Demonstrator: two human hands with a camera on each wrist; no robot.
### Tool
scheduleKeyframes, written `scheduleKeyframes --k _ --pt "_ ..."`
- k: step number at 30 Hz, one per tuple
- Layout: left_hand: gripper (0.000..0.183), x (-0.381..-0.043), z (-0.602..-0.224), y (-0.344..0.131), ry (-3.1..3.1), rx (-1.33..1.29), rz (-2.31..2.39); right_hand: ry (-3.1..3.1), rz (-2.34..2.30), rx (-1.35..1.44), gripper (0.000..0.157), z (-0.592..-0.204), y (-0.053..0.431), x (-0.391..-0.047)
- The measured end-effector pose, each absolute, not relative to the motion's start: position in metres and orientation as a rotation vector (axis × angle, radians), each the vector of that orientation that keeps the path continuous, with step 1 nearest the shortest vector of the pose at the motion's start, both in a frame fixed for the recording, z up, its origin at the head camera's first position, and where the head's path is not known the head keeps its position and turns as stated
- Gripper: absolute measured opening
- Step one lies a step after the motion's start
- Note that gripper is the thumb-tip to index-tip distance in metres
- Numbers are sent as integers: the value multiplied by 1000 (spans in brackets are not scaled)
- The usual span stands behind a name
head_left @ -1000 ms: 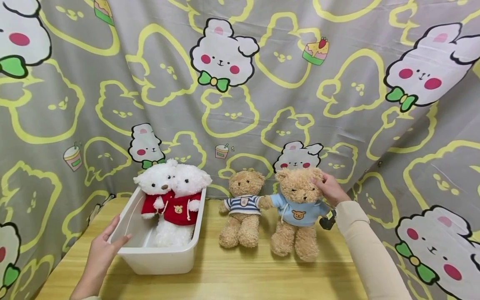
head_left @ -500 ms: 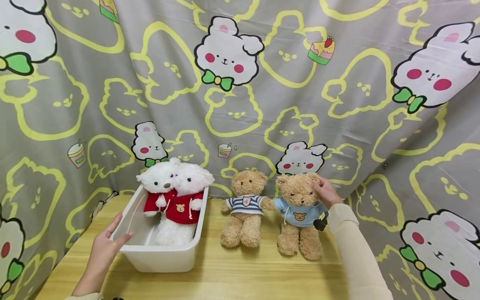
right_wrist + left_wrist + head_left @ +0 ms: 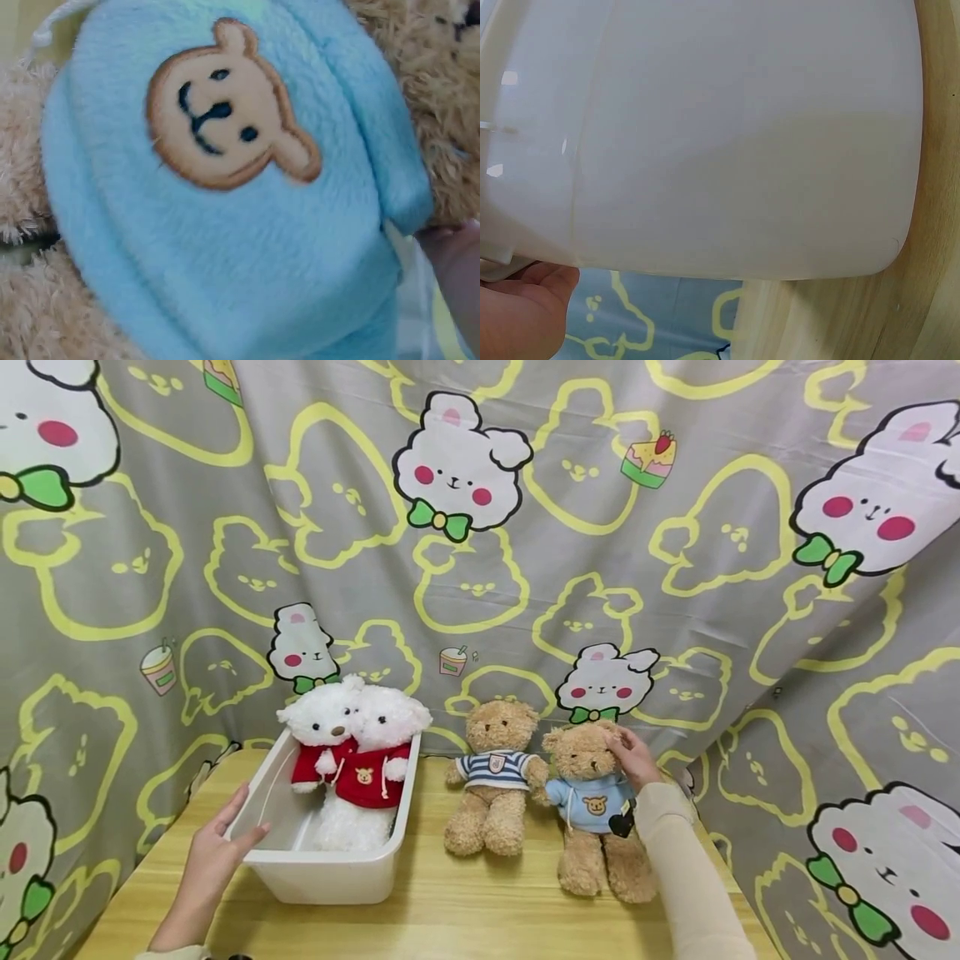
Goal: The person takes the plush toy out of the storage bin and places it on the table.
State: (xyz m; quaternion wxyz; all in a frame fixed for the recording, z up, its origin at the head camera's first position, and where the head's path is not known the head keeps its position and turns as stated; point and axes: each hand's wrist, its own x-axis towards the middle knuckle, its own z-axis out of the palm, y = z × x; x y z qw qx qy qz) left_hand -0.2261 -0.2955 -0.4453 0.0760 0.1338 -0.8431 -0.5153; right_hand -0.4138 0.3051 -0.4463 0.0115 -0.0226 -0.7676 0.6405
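Note:
In the head view, my left hand [image 3: 213,860] grips the near left corner of a white plastic bin [image 3: 326,878], thumb over the rim. The left wrist view shows those fingers [image 3: 551,281] tucked at the rim, beside the bin's smooth wall [image 3: 742,150]. My right hand [image 3: 633,756] holds the side of a tan teddy bear's head; this teddy bear [image 3: 581,760] wears a light blue hoodie and leans left. Its hoodie [image 3: 262,262], with a bear-face patch, fills the right wrist view, a bit of my right hand [image 3: 457,274] at the edge.
Two white plush toys in red tops, one at left [image 3: 318,718] and one at right [image 3: 367,789], lean together inside the bin. A tan bear in a striped shirt [image 3: 491,814] sits between bin and blue-hoodie bear. Behind the wooden table [image 3: 480,910] hangs a patterned grey curtain [image 3: 480,652].
The blue-hoodie teddy bear has come lower and nearer, its head tipping left, with my right hand moving along. My left hand stays on the bin. The head view has shifted slightly.

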Motion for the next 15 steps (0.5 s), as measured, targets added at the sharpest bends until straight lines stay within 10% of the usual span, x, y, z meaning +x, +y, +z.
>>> scheduleKeyframes --k 15 --pt "77 -226 -449 -295 -2478 358 -1557 -2129 2174 -104 59 -458 282 -418"
